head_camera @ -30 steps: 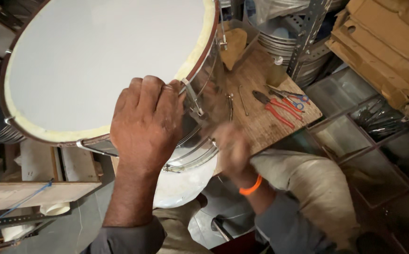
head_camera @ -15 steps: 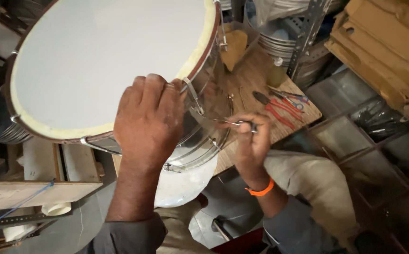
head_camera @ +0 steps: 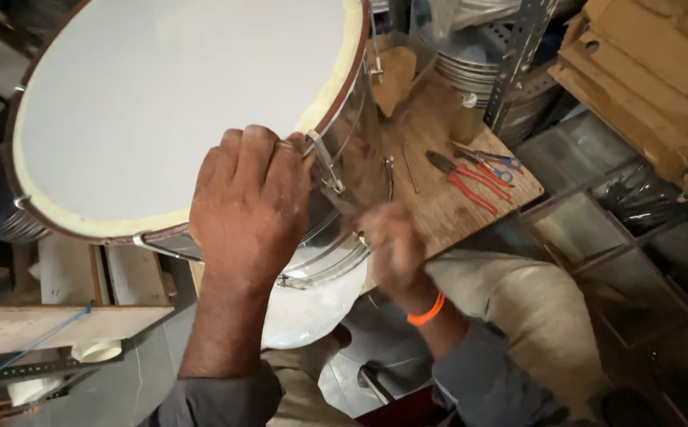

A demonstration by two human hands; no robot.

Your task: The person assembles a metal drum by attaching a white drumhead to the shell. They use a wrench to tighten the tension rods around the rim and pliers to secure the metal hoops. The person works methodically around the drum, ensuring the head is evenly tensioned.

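Observation:
A big drum with a white skin (head_camera: 178, 103) and a shiny metal shell (head_camera: 352, 134) lies tilted in front of me. My left hand (head_camera: 253, 205) is clamped over its near rim, right beside a metal hook (head_camera: 324, 162) that catches the hoop. From that hook a thin tension rod (head_camera: 342, 202) runs down the shell. My right hand (head_camera: 391, 249), blurred and wearing an orange wristband, has its fingers closed at the rod's lower end, against the lower hoop (head_camera: 320, 273).
A wooden board (head_camera: 446, 213) behind the drum carries red-handled pliers (head_camera: 470, 186), scissors (head_camera: 490, 162) and loose metal rods (head_camera: 411, 166). Cardboard boxes (head_camera: 660, 71) are stacked at the upper right, a perforated metal upright (head_camera: 518, 55) and stacked metal shells (head_camera: 470, 75) behind. A wooden shelf (head_camera: 59, 316) is at the left.
My right hand has come from the board to the drum's side with a thin metal piece and now works low on the shell. My left hand stays on the rim.

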